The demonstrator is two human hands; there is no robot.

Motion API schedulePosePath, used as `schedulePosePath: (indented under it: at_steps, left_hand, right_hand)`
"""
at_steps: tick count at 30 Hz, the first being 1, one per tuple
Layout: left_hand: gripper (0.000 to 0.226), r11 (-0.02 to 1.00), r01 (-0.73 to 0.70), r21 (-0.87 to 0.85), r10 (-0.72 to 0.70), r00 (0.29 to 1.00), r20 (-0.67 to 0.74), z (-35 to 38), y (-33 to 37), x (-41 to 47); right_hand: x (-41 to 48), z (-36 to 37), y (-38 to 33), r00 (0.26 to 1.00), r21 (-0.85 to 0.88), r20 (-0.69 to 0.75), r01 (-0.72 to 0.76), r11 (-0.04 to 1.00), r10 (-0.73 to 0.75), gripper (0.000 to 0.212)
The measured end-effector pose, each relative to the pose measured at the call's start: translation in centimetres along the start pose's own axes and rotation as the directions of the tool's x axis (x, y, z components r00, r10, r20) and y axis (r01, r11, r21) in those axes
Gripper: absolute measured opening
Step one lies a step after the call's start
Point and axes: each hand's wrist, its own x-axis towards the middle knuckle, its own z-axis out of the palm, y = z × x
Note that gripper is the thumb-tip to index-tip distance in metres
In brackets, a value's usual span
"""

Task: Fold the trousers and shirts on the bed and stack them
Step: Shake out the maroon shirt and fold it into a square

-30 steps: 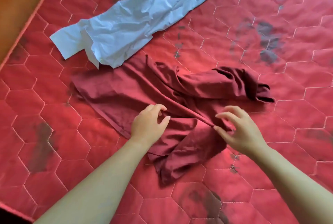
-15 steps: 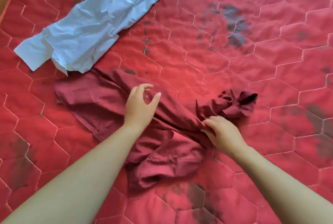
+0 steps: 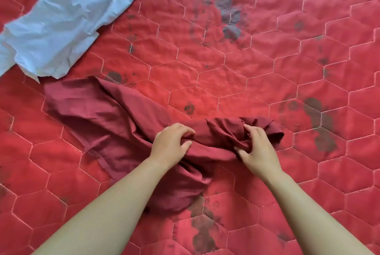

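Observation:
A crumpled dark red garment (image 3: 98, 119) lies on the red quilted bed (image 3: 267, 65), spreading from the left middle down toward me. My left hand (image 3: 170, 146) grips a fold of it near the centre. My right hand (image 3: 257, 150) grips the bunched end of the same garment just to the right. A wrinkled pale blue garment (image 3: 67, 18) stretches across the upper left, its near edge almost touching the red garment.
The bed cover has a hexagon stitch pattern and several dark stains (image 3: 228, 18) in the middle and at the right. Bare quilt extends to the right and far side of the garments.
Both hands have closed on the red garment; the left was hovering open before. The bunched right end has been drawn in closer to my hands. The view has shifted left.

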Motion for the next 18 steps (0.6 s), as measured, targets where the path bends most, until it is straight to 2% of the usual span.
schedulePosePath:
  at_steps: [3, 7, 9, 12, 15, 18]
  left_hand:
    - [0.020, 0.993, 0.060, -0.097, -0.067, 0.995, -0.074, 0.5, 0.8, -1.2]
    - [0.022, 0.989, 0.069, -0.132, -0.078, 0.995, -0.061, 1.4, 1.8, -2.2]
    - [0.025, 0.991, 0.066, -0.118, -0.076, 0.994, -0.076, 1.8, 2.8, -2.3]
    - [0.027, 0.994, 0.061, -0.094, -0.074, 0.987, -0.143, 2.2, 4.9, -1.8]
    - [0.029, 0.995, 0.070, -0.075, -0.083, 0.980, -0.179, 2.6, 7.0, -0.6]
    - [0.025, 0.998, 0.001, -0.068, -0.014, 0.981, -0.194, 3.3, 8.9, 1.1]
  right_hand:
    - [-1.8, -0.4, 1.7, 0.996, 0.000, -0.087, -0.028, 1.000, 0.028, 0.058]
    - [-4.2, -1.1, 3.7, 0.976, 0.021, -0.209, -0.056, 0.998, 0.060, 0.019]
    - [-4.8, -1.4, 3.9, 0.957, 0.042, -0.280, -0.062, 0.997, 0.071, 0.011]
    - [-5.1, -1.8, 4.0, 0.965, 0.097, -0.260, 0.003, 0.995, 0.023, 0.017]
    - [-4.6, -2.5, 5.0, 0.977, 0.155, -0.211, 0.040, 0.987, -0.006, 0.033]
    - [-2.9, -3.9, 6.7, 0.975, 0.101, -0.212, 0.092, 0.991, -0.069, 0.048]
